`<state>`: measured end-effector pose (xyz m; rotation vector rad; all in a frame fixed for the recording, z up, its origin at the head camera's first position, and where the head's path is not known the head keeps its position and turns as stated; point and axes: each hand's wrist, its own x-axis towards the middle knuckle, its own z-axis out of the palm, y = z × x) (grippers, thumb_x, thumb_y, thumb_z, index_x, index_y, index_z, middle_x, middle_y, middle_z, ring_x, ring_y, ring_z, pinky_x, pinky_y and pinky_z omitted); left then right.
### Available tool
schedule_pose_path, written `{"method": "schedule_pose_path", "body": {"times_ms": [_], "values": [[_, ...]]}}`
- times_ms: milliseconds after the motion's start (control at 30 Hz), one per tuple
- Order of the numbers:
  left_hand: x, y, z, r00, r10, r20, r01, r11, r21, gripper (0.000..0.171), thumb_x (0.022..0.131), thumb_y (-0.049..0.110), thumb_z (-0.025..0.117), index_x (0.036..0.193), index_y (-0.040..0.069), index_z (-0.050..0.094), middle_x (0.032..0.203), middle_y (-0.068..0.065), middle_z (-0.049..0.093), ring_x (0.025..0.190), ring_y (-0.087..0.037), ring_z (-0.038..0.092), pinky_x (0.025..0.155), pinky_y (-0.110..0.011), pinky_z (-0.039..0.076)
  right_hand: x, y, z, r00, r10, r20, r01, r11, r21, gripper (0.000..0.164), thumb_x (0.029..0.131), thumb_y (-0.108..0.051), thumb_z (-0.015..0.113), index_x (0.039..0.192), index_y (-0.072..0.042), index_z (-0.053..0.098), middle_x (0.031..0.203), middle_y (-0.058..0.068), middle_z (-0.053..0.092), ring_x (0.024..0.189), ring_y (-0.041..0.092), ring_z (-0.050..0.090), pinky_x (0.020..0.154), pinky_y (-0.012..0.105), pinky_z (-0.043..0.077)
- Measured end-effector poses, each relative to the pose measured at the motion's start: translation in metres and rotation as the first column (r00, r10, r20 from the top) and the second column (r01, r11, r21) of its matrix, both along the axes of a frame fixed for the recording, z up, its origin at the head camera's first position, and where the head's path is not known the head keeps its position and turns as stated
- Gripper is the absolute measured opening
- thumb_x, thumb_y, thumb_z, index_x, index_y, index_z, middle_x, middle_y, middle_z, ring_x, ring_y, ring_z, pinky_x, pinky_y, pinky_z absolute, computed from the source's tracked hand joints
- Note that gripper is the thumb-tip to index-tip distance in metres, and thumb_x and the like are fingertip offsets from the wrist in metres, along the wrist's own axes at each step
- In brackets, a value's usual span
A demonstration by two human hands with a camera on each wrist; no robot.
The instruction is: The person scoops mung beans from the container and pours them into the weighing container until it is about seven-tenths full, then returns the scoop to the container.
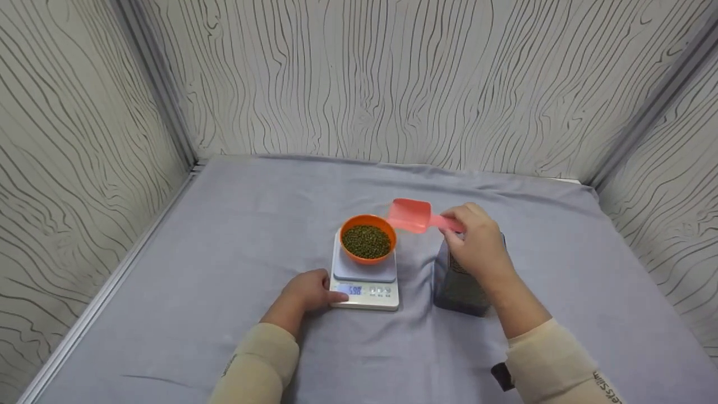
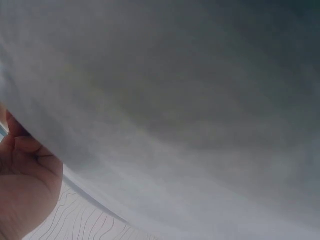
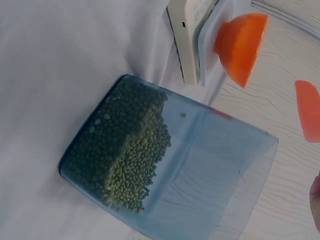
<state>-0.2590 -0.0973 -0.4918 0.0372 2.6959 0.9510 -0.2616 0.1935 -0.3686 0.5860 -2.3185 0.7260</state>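
An orange bowl [image 1: 368,261] of small green beans [image 1: 366,242], which look like mung beans, stands on a white kitchen scale [image 1: 373,301]. The scale's lit display [image 1: 350,290] seems to read 598. At the scale's front left corner my left hand [image 1: 307,290] grips its edge, thumb on top beside the display. My right hand [image 1: 477,241] pinches the handle of a pink scoop [image 1: 411,215], held in the air right of the bowl; no beans show in the scoop. Below that hand stands a clear bluish container [image 3: 215,165], with green beans [image 3: 135,155] in its lower part.
A grey cloth [image 1: 224,235] with shallow folds covers the table. Patterned white panels [image 1: 359,84] close off the back and both sides. A small dark object [image 1: 502,376] shows beside the right sleeve [image 1: 552,359].
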Motion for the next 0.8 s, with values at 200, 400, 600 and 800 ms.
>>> {"method": "schedule_pose_path", "body": {"times_ms": [200,400,600,800], "values": [[0.001,0.0,0.001,1.0,-0.002,-0.008,0.002,1.0,-0.004,0.045,0.067,0.049,0.075,0.074,0.012,0.05,0.066,0.0,0.047,0.064,-0.018,0.044,0.058,-0.031,0.035,0.007,0.026,0.011,0.985,-0.085,0.151,0.092,0.995,-0.041,0.013,0.077,-0.002,0.07,0.089,-0.002,0.066,0.088,0.01,0.061,0.078,0.02,0.053,0.069,0.037,0.041],[0.001,0.0,0.001,1.0,0.013,0.019,-0.013,1.0,0.015,0.045,0.067,0.048,0.076,0.075,0.012,0.05,0.066,0.0,0.046,0.064,-0.018,0.045,0.057,-0.03,0.035,0.013,0.054,0.019,0.97,-0.144,0.198,0.148,0.989,-0.004,0.012,0.079,-0.005,0.069,0.091,-0.002,0.067,0.089,0.011,0.061,0.077,0.021,0.052,0.067,0.031,0.039],[0.0,0.0,0.0,1.0,0.005,0.028,-0.005,1.0,0.007,0.046,0.067,0.049,0.076,0.074,0.012,0.049,0.066,0.0,0.046,0.064,-0.017,0.044,0.057,-0.029,0.034,0.018,0.085,0.024,0.961,-0.175,0.215,0.171,0.985,0.037,0.013,0.078,-0.009,0.07,0.091,-0.005,0.068,0.086,0.008,0.061,0.074,0.011,0.047,0.065,0.02,0.035],[-0.001,-0.001,0.001,1.0,0.004,0.025,-0.004,1.0,0.011,0.046,0.067,0.049,0.076,0.074,0.012,0.049,0.066,0.0,0.045,0.064,-0.017,0.044,0.057,-0.029,0.034,0.023,0.109,0.035,0.927,-0.164,0.337,0.121,0.982,0.144,0.009,0.079,-0.014,0.07,0.086,-0.008,0.068,0.081,0.003,0.061,0.071,0.01,0.047,0.063,0.023,0.038]]}}
